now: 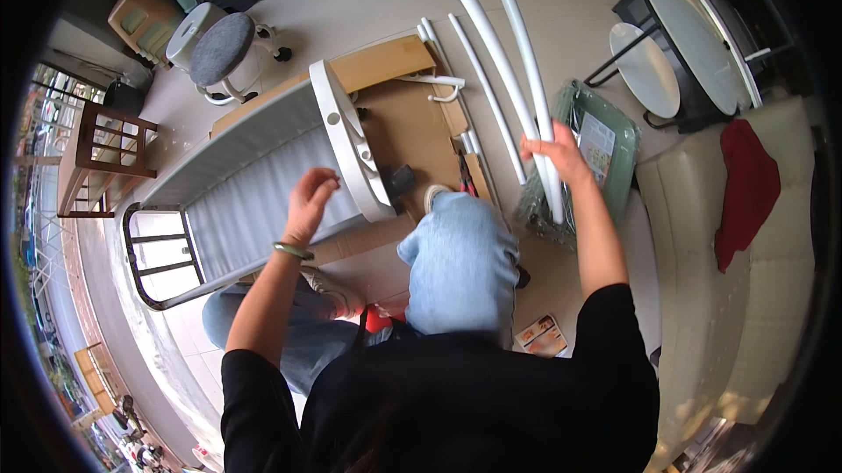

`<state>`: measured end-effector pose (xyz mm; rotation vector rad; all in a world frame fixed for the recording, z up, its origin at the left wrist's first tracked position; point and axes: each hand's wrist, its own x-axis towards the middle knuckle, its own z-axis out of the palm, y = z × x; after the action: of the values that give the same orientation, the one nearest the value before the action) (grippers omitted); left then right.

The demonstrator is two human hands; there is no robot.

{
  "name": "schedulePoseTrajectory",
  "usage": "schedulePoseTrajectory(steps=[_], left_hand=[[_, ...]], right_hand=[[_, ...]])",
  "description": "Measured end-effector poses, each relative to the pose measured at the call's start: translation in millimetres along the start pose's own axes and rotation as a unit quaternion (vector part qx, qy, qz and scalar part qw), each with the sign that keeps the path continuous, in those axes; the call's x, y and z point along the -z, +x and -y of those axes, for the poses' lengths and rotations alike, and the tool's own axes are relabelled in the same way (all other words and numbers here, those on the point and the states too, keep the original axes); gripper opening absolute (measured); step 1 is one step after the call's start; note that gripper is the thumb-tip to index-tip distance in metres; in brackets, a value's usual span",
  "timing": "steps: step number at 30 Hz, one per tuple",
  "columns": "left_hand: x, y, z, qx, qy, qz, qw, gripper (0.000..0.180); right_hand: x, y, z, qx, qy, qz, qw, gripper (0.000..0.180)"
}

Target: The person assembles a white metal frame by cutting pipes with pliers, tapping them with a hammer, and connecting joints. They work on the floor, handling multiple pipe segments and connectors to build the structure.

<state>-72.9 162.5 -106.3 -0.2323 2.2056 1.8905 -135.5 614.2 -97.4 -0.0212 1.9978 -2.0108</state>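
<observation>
Right now, the right hand (561,155) has its fingers wrapped around two long white round poles (524,34), near their low ends. The poles slant up and away, and their far ends run out past the top edge of the view. Their low ends stick out below the fist, over the dark green box-shaped tray wrapped in clear plastic (627,135). The left hand (309,203) is up over the long grey cloth trough (263,179), near the white curved end panel with round holes (344,135). Its fingers are bent, but I cannot tell if they pinch something small.

To move the poles well, I think it is best to squeeze them tight so they do not slide or cross. Go slowly, because a small turn of the wrist makes a big swing far away. Lift the low ends so they do not snag the plastic. If the left hand is free, it could help hold the poles. Watch out for the thin white pole on the floor (487,87) and the red-handled tool (467,179), too.
</observation>
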Motion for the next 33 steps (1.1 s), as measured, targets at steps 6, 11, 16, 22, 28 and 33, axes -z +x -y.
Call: schedulePoseTrajectory(steps=[6, 11, 16, 22, 28, 33], left_hand=[[-4, 40, -176, -0.260, -0.056, 0.087, 0.960, 0.049], [-24, 53, -295, -0.181, -0.170, 0.205, 0.947, 0.049], [13, 66, -315, -0.015, -0.334, 0.274, 0.902, 0.025], [31, 64, -274, -0.141, 0.008, 0.030, 0.990, 0.018], [37, 78, -274, -0.052, -0.064, 0.008, 0.997, 0.021], [30, 73, -279, 0.001, -0.295, 0.148, 0.944, 0.025]], right_hand=[[-81, 16, 182, 0.136, 0.035, 0.133, 0.981, 0.036], [-194, 19, 250, 0.144, 0.098, 0.194, 0.965, 0.039], [-255, 13, 263, 0.067, 0.260, 0.249, 0.930, 0.029], [-279, 28, 256, 0.024, 0.381, 0.214, 0.899, 0.037], [-281, 43, 248, 0.018, 0.376, 0.235, 0.896, 0.035], [-276, 33, 249, 0.021, 0.393, 0.227, 0.891, 0.036]])
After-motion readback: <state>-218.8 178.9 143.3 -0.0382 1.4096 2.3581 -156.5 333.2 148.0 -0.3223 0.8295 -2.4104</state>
